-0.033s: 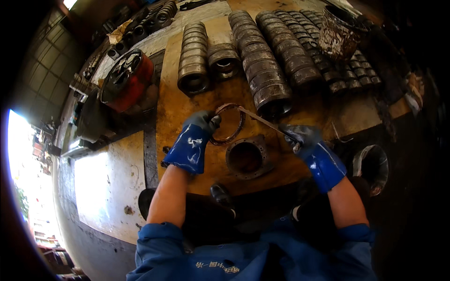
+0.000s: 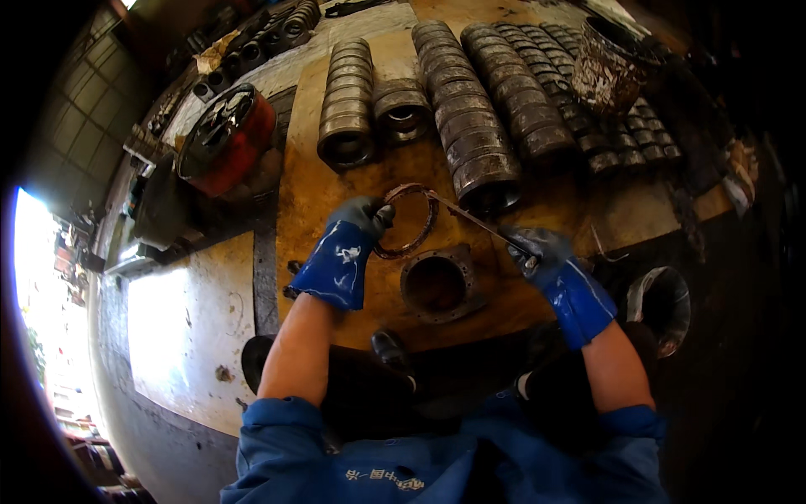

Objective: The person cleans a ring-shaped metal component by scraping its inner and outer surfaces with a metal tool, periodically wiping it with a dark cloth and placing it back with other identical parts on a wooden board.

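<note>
While hands [image 2: 363, 217] flank a ring [image 2: 434, 219], cylinders [image 2: 470, 119] lie beyond

This is a grimy metal-parts workshop. Rows of darkened metal cylinders [image 2: 474, 122] lie on a stained yellow-brown board [image 2: 317, 202], near a loaded red drum [image 2: 245, 155] and a paint-smeared bucket [image 2: 606, 77].
</note>
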The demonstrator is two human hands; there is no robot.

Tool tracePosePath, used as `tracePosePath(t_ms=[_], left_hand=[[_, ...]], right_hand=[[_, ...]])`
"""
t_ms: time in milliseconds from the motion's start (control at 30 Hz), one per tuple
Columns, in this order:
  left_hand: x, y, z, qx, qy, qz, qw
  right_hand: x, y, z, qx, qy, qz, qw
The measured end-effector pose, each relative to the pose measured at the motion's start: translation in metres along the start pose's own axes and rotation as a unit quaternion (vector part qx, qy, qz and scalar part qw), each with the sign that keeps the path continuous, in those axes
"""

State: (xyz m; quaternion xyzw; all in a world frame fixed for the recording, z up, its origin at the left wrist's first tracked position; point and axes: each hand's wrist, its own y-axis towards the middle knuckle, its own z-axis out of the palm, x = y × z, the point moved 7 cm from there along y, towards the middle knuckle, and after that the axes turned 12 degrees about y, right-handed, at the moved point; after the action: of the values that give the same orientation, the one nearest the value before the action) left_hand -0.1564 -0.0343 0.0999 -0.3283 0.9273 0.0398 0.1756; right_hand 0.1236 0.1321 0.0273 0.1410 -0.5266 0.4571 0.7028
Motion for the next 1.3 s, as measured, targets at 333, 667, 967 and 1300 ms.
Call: tracePosePath(t_ms=[333,667,967,1300], left_hand=[[0.036,0.027,0.018,-0.051,-0.231,0.024,0.971],[0.02,0.0,-0.018,-0.17,-0.331,-0.018,0.928],[0.019,-0.001,-0.025,-0.209,-0.46,0.04,0.862],[0.018,0.008,-0.024,-0.225,-0.55,0.089,0.799]], right_hand=[[-0.04,0.028,-0.006,0.018,0.259,0.096,0.961],[-0.017,-0.009,0.054,-0.007,-0.039,0.043,0.998],[-0.031,-0.014,0.063,-0.039,0.155,0.117,0.98],[-0.034,-0.029,0.1,-0.041,0.326,0.231,0.916]])
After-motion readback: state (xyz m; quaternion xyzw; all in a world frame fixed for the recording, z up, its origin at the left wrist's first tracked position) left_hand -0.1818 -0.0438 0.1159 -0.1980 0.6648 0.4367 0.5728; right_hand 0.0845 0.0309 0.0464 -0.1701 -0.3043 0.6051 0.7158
